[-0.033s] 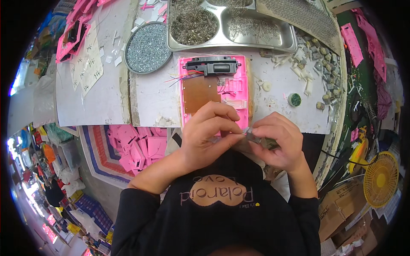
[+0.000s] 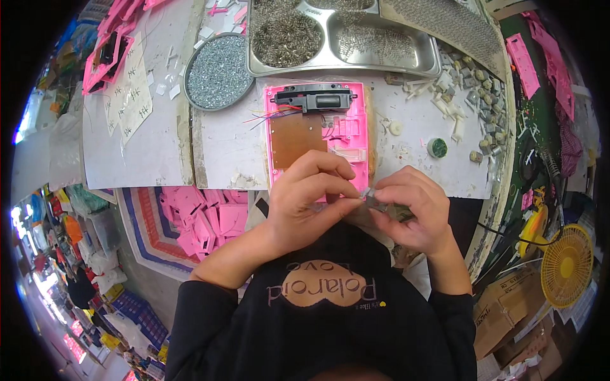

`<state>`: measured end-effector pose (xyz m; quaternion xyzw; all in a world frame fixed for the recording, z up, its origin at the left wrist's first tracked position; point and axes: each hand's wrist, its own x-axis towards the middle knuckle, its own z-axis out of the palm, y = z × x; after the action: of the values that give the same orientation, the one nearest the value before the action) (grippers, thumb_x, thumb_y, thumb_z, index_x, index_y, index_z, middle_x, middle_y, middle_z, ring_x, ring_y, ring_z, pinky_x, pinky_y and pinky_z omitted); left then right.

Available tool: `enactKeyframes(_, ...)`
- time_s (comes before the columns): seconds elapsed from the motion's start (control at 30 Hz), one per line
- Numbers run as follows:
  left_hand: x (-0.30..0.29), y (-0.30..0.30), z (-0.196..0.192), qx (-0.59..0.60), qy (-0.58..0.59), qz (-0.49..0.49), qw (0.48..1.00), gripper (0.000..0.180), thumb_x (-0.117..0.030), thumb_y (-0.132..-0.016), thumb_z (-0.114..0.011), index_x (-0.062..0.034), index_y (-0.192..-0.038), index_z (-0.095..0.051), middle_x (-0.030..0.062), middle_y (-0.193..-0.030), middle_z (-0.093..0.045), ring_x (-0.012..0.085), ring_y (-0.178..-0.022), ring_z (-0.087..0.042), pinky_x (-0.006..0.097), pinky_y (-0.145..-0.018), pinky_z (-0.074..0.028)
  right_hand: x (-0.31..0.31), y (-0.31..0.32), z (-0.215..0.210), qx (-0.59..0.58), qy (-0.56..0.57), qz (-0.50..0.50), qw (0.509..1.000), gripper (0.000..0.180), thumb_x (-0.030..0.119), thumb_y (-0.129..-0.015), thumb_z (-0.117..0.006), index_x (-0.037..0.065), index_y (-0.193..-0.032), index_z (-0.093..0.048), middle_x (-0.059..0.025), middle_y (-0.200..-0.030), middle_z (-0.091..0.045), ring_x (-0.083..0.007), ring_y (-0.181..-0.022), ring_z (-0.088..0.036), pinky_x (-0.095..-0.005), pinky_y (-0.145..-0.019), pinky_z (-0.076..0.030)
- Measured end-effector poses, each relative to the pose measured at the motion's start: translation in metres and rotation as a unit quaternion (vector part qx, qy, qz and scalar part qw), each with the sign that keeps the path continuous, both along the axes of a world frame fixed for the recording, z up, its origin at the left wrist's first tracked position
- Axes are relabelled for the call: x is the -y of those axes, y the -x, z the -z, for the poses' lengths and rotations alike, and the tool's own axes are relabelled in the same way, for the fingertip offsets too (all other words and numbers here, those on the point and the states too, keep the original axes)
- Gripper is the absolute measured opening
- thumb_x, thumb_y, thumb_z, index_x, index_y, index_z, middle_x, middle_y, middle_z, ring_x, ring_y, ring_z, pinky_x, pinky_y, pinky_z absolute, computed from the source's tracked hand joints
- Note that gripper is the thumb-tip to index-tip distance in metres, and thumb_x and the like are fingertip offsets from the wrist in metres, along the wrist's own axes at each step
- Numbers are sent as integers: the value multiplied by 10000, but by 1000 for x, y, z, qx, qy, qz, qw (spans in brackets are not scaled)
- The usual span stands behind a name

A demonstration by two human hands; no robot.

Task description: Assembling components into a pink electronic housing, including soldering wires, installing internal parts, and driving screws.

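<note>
Over the front edge of the table my two hands meet fingertip to fingertip. My left hand (image 2: 311, 197) is closed in a pinch, thumb against forefinger, on a small pale piece too tiny to name. In the curled fingers of my right hand (image 2: 416, 206) is a small grey block (image 2: 376, 199), partly hidden by the fingers. Just beyond them lies an open pink plastic housing (image 2: 363, 127). It carries a brown circuit board (image 2: 298, 136), a black plastic module (image 2: 316, 98) at its far end and thin coloured wires (image 2: 273, 115). My left hand covers the housing's near end.
Behind the housing stand a round dish of small screws (image 2: 219, 71) and a metal compartment tray (image 2: 356, 72) holding springs. Several small grey blocks (image 2: 486, 114), white plastic parts (image 2: 457, 120) and a green round container (image 2: 437, 148) lie right. A crate of pink parts (image 2: 149, 235) sits lower left.
</note>
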<state>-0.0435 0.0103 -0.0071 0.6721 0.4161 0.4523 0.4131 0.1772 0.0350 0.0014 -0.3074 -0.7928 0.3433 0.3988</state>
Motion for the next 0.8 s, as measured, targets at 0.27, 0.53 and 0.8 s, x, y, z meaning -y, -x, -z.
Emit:
enactKeyframes(0.27,-18,10,2,-67,-47,-35,996,301,4,-725,-840,-42,-984,-692,101,-1044,-649,243,-855,-649,347,-692,-540,-3,-5,6,5,15,18,1000,417,-74,-684,-803,39,-1058,-658,-126,-940,-710,-288,-758,-676,-353,-666,-539)
enactKeyframes(0.53,-32,8,5,-376,-123,45,917,541,-320,-819,-769,-52,-1268,-631,102,-1328,-590,299,-1204,-524,478,-1031,-384,-27,-23,-3,85,50,127,987,334,-21,-803,-766,17,-1123,-680,-135,-1101,-742,-307,-904,-721,-350,-811,-564)
enactKeyframes(0.8,-11,56,2,-319,-136,44,937,397,-218,-789,-793,-83,-1146,-684,97,-1296,-618,286,-1203,-565,489,-1026,-407,-60,17,17,196,-3,30,980,258,132,-845,-749,84,-1082,-657,-159,-1542,-454,-448,-1446,-300,-529,-1160,-302)
